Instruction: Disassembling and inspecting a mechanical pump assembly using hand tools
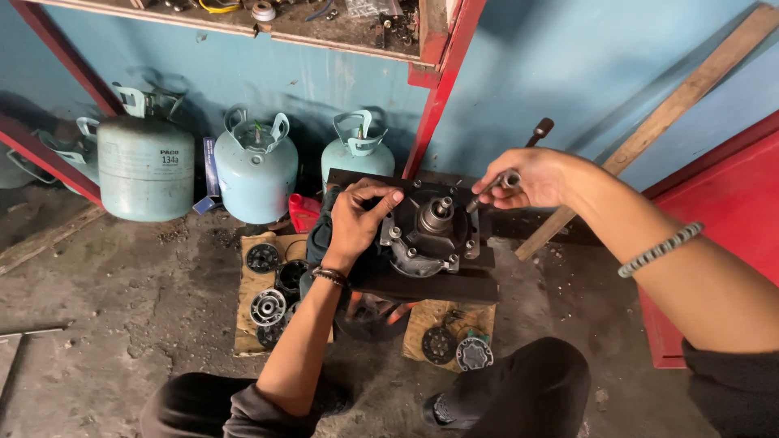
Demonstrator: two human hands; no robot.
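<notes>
Three pale green refrigerant cylinders (256, 170) stand against the blue wall, the largest bearing a dark printed label. Before them, on dark planks (422, 284), sits a compressor housing (428, 231): left hand (357, 221) pressed on its rim, right hand (527, 177) pinching a socket wrench (495, 185) at a bolt.

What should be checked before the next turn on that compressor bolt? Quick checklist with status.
1. Left hand steadying the compressor body: ok, it rests on the left edge.
2. Right hand gripping the socket wrench: ok.
3. Socket seated on a bolt: cannot tell, tip too small.
4. Compressor supported: ok, it sits on dark metal bars.
5. Loose round parts kept apart: ok, on cardboard at the left.
6. Gas cylinders clear of the swing: ok, behind by the wall.
</notes>
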